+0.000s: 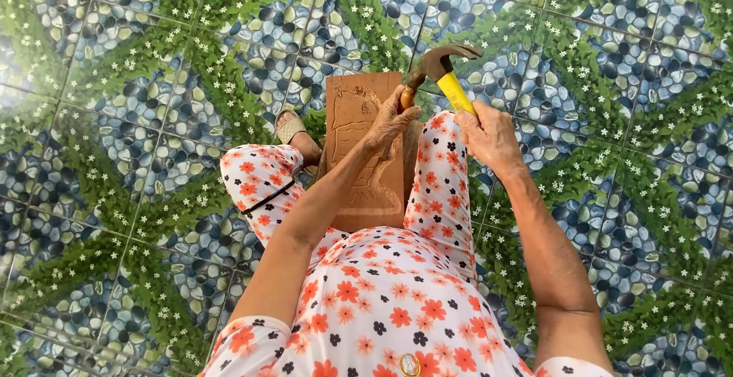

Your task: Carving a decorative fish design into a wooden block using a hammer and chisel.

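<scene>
Far left and all around the frame it's just the floor of glossy tiles printed with blue-grey pebbles and green leafy vines [114, 117]. Moving in, left of centre there's a foot in a beige woven sandal [290, 125], poking out past a knee in white trousers with orange and black flowers [259, 178].

Dead centre is the brown rectangular wooden board with a relief carved into it [359, 117], propped between the legs and running from mid-frame upward. The left hand [391, 121] sits on the board's upper right part, fingers curled tight around a short wooden-handled chisel [408, 95]. Just right of that, the right hand [489, 136] is wrapped in a fist round the claw hammer with a yellow handle and dark metal head [447, 72], and the head hangs just above the chisel's butt end.

Risk-wise, I'd say the big one is a glancing blow: the hammer head is really close to the left-hand knuckles, so a slightly off strike lands on fingers. The board only looks braced by the legs, so it could shift and the blade skid across the carving.

Can't see the chisel tip at all, the hand covers it. The carved design is hard to read, and the board's bottom edge is hidden behind the lap.
</scene>
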